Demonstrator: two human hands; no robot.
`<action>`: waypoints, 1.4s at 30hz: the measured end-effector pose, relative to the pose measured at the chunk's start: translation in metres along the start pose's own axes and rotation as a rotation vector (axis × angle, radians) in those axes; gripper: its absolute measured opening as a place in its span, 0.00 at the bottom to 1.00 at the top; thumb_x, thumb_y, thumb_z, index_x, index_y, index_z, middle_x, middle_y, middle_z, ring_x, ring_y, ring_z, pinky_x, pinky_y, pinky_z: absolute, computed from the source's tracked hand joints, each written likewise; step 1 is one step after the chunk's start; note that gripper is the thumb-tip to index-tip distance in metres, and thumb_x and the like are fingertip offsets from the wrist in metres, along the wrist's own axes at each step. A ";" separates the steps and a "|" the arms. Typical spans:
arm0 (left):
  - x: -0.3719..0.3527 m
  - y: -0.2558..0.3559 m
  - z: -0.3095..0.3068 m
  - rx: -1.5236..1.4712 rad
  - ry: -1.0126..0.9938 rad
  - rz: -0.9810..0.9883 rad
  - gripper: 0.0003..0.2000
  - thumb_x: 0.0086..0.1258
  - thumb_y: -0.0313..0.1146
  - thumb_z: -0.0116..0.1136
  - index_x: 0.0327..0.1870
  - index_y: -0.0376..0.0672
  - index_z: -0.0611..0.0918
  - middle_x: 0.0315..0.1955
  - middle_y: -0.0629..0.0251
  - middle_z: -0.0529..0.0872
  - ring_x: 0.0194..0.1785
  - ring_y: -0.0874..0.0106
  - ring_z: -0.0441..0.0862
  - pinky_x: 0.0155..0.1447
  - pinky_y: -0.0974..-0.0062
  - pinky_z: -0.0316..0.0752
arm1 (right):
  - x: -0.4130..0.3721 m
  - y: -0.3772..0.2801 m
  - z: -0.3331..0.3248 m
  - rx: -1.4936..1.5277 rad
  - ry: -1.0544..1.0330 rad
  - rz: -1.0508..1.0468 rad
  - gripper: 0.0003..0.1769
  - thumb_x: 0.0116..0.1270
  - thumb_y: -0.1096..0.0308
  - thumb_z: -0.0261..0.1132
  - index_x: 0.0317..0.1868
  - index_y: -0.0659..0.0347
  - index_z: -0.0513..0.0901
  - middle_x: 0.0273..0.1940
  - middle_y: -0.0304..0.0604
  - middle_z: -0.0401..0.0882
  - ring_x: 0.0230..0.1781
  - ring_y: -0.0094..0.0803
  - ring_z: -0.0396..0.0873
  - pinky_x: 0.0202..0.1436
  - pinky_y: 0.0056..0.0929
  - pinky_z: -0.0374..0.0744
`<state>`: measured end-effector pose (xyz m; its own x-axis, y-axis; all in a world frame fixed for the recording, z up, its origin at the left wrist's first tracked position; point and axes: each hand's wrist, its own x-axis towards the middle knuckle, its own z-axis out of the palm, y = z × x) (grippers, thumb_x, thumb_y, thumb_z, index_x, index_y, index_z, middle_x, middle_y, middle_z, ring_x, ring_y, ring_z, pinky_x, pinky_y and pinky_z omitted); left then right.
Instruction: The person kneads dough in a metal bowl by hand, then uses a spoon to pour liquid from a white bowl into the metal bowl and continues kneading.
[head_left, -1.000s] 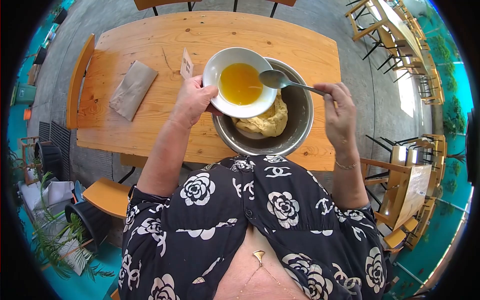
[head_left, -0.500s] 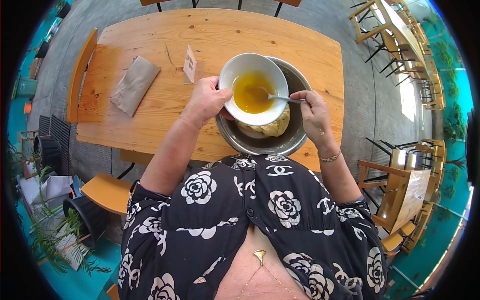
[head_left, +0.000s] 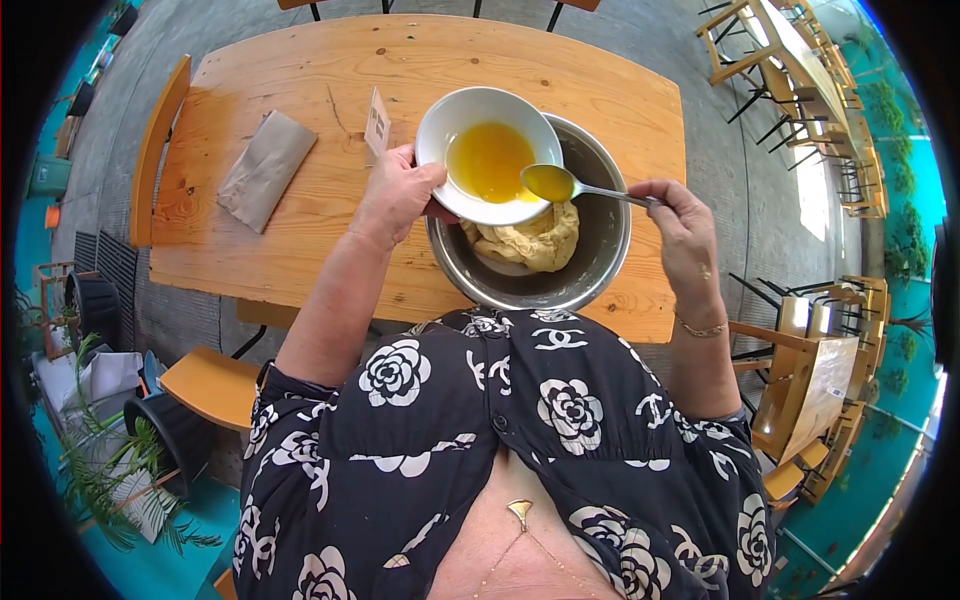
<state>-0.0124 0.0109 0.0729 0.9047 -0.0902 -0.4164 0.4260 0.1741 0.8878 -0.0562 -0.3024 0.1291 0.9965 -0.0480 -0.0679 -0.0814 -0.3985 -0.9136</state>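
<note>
My left hand (head_left: 402,190) grips the rim of a white bowl (head_left: 436,128), thumb on top and fingers underneath. Yellow, oily-looking liquid (head_left: 488,160) lies in that bowl. In my right hand (head_left: 683,222) is the handle of a metal spoon (head_left: 600,190), pinched at its end. The spoon's head carries some of the yellow liquid and sits over the bowl's right edge. Below both is a large steel mixing bowl (head_left: 608,255) on the table, partly hidden by the white bowl. A lump of pale yellow dough (head_left: 540,245) rests inside it.
The wooden table (head_left: 330,255) also bears a folded brown paper (head_left: 266,172) at left and a small upright card (head_left: 377,122) behind my left hand. A wooden chair (head_left: 160,150) stands at the table's left end. Other tables and chairs (head_left: 800,385) are at right.
The spoon has come up out of the liquid and moved right, now filled. My right hand has moved right with it. The white bowl has shifted slightly left and up, uncovering more dough.
</note>
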 end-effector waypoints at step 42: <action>-0.048 0.000 -0.083 -0.089 0.023 0.012 0.13 0.64 0.23 0.56 0.48 0.28 0.80 0.35 0.54 0.88 0.28 0.68 0.89 0.28 0.71 0.88 | 0.026 -0.050 0.131 -0.364 -0.110 -0.317 0.11 0.64 0.73 0.59 0.45 0.58 0.86 0.46 0.44 0.85 0.52 0.42 0.78 0.61 0.43 0.72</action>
<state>-0.0552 0.0964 0.0770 0.9092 -0.0656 -0.4111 0.4132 0.2620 0.8721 -0.0236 -0.1638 0.1202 0.9675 0.2162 0.1308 0.2447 -0.6727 -0.6982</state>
